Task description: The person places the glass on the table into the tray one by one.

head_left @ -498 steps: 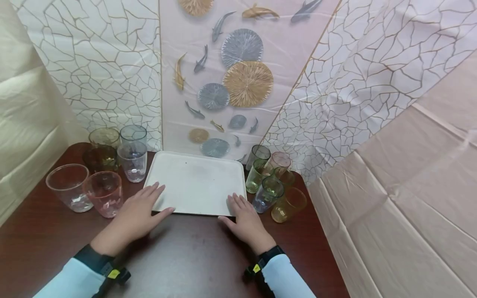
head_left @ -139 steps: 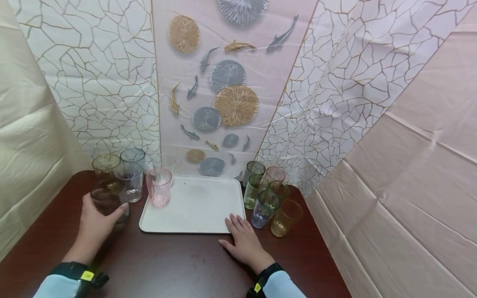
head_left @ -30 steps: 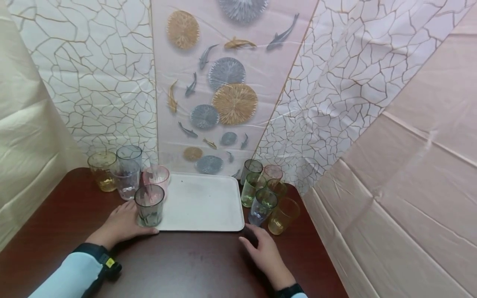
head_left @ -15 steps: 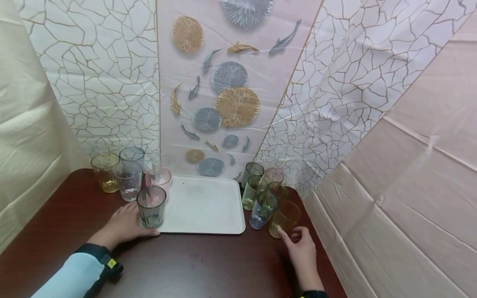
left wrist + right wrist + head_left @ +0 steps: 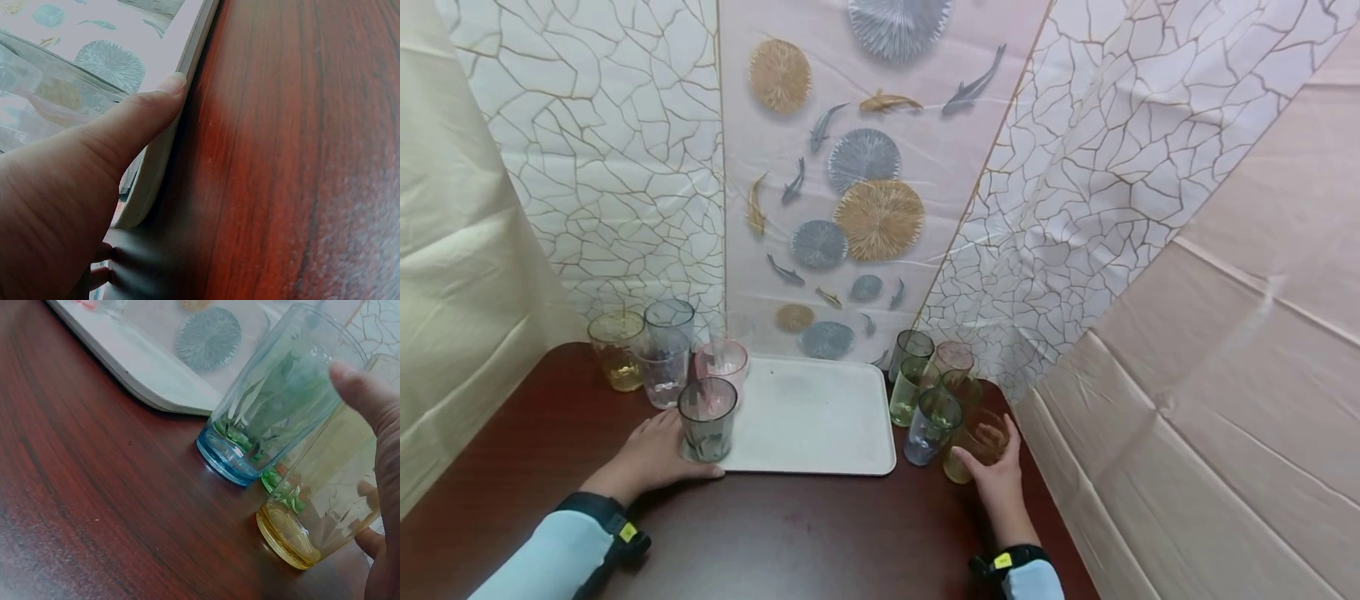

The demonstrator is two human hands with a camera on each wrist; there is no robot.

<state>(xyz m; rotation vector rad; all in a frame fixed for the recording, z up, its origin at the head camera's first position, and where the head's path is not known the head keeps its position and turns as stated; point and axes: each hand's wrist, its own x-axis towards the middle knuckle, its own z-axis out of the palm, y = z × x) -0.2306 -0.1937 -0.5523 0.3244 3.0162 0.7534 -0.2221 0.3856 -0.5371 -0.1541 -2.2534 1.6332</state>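
In the head view, my left hand [image 5: 651,454] rests at the front left corner of the white tray [image 5: 820,433], thumb extended along its front edge. The left wrist view shows the thumb [image 5: 137,119] touching the tray rim. A grey glass [image 5: 707,433] stands upright on that corner beside the hand, with a pink glass [image 5: 730,367] behind it. At the right, my right hand [image 5: 1000,475] holds a yellow glass [image 5: 958,467], its thumb on the near side and fingers round the far side. A blue glass [image 5: 250,437] stands right beside it.
Left of the tray stand a yellow glass [image 5: 621,371], a clear glass [image 5: 662,383] and a bluish glass [image 5: 670,321]. More glasses, including a green one [image 5: 906,404], a dark one [image 5: 902,350] and a pink one [image 5: 955,354], crowd the right. Draped cloth [image 5: 1157,408] hangs close by.
My right hand has moved right from the tray's front right corner to the yellow glass and now grips it. The left hand stays at the tray; the grey glass is on its corner.
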